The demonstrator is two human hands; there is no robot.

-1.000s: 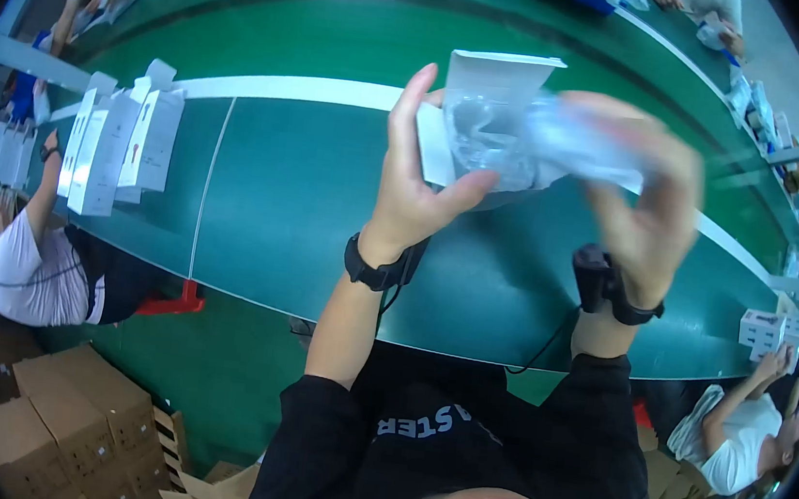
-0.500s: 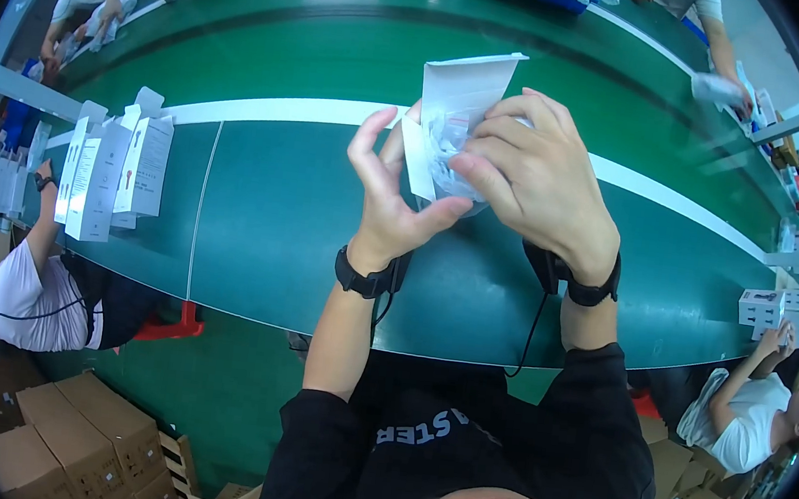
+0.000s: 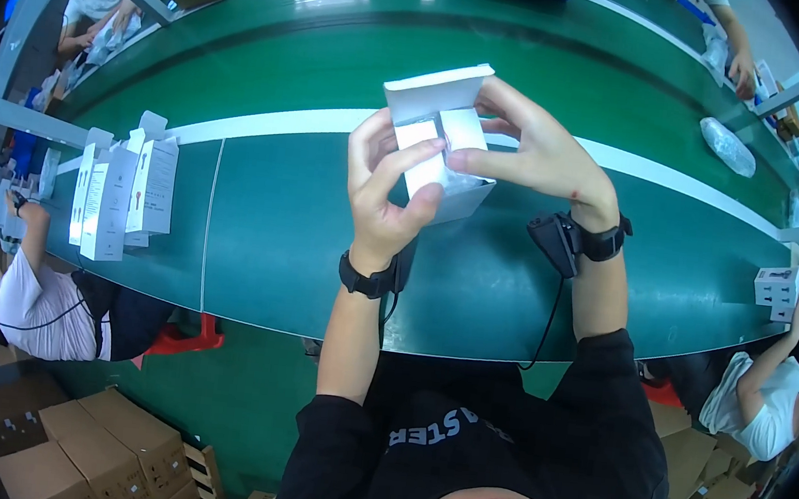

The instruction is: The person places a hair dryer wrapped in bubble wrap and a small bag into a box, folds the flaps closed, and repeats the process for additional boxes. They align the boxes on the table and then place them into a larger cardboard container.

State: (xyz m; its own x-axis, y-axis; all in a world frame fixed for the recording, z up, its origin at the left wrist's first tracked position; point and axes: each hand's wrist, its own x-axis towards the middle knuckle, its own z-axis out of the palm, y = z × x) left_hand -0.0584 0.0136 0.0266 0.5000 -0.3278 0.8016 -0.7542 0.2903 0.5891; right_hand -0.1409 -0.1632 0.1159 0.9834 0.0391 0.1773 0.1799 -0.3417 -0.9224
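Observation:
Over the bench in front of me is a small white cardboard box (image 3: 463,204), tilted, with its long lid flap (image 3: 432,93) raised at the far side. My left hand (image 3: 389,185) is closed round the box's left side, its index finger on the left inner flap (image 3: 417,135). From the right, my right hand (image 3: 536,152) grips the box, with the thumb by the right inner flap (image 3: 464,130) and the fingers behind the lid. Both inner flaps are folded inward. Between them some clear plastic shows, but the contents are mostly hidden.
Several upright white boxes (image 3: 107,204) stand left on the green bench (image 3: 284,237). Beyond a white rail runs a green conveyor (image 3: 342,58) carrying a plastic-wrapped packet (image 3: 728,148). Co-workers sit on both sides and across. Brown cartons (image 3: 106,443) are stacked at lower left.
My right hand has left the plastic inside the box and moved to its rim. The inner flaps have been folded in. A wrapped packet now lies on the conveyor at right.

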